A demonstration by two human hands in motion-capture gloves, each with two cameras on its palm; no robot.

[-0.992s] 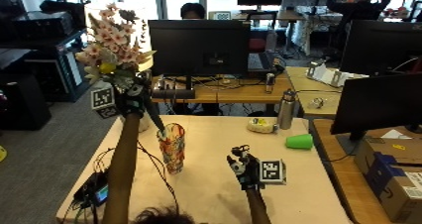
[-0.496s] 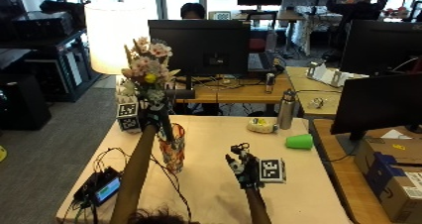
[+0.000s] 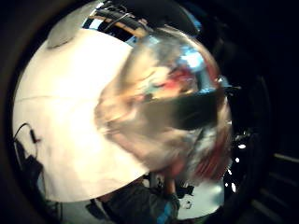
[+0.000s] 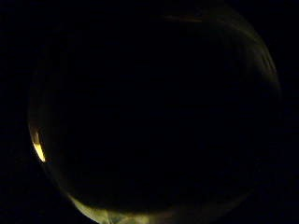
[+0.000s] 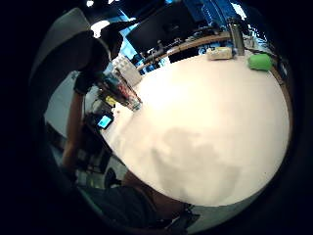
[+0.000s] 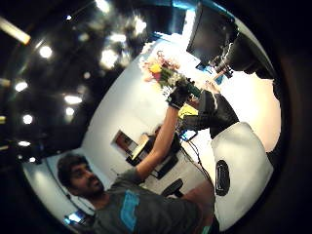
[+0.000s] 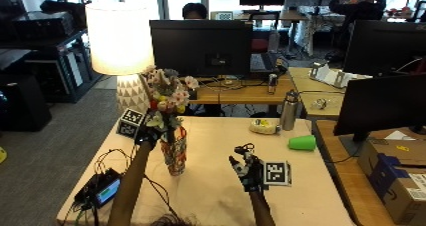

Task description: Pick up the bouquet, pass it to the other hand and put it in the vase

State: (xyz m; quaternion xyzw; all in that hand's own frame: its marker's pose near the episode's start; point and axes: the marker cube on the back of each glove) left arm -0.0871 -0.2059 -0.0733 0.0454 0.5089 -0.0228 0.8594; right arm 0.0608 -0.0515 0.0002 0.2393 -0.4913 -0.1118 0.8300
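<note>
A bouquet (image 7: 167, 98) of pale pink, white and yellow flowers stands upright over the patterned glass vase (image 7: 175, 153), its stems reaching down into the vase's mouth. My left hand (image 7: 147, 135) grips the stems just beside the vase's rim. My right hand (image 7: 246, 169) hovers open above the white table (image 7: 219, 196), to the right of the vase, holding nothing. The right thumb side palm view shows the bouquet (image 6: 158, 70) above the left hand (image 6: 178, 96). In the left little finger side palm view the vase (image 3: 173, 107) is close and blurred. The left thumb side palm view is dark.
A lit lamp (image 7: 120, 41) stands at the table's back left. A green cup (image 7: 303, 142), a metal bottle (image 7: 289, 111) and a pale roll (image 7: 265, 127) sit at the back right. A small screen device (image 7: 100, 188) with cables lies at the left edge.
My left hand has carried the bouquet rightward and down, from high beside the lamp to directly over the vase, with the stems now in its mouth. The right hand has stayed put.
</note>
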